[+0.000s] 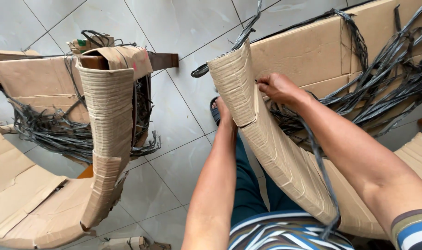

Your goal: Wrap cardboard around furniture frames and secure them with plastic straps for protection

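Right hand (278, 88): fingers curled over the inner face of the cardboard strip (262, 143), near its top edge — pinching it from the right side, with dark straps beside the knuckles.
Left hand (224, 113): mostly hidden behind the strip; it presses against the strip's outer face from the left. I cannot tell whether its fingers are closed on it.
Cardboard strip: a long, creased band of brown corrugated board, held upright between the two hands; it runs from its top edge above the hands down toward the person's lap, bending partway just below the right hand.
Strap (324, 180): one dark plastic strap hangs along the strip under the right forearm, down to the striped shirt.
Strap bundle (382, 83): a tangle of dark straps just right of the right hand, lying over a big flat cardboard sheet (308, 51).
Foot (214, 109): a sandalled foot shows just beyond the left hand, on the tiled floor (174, 120).
Second strip (110, 120): well left of the left hand — another creased cardboard band stands curved over a wooden piece (162, 60), with more straps (49, 134) tangled around its base.
Flat cardboard (21, 194): farthest left, sheets lying on the floor.
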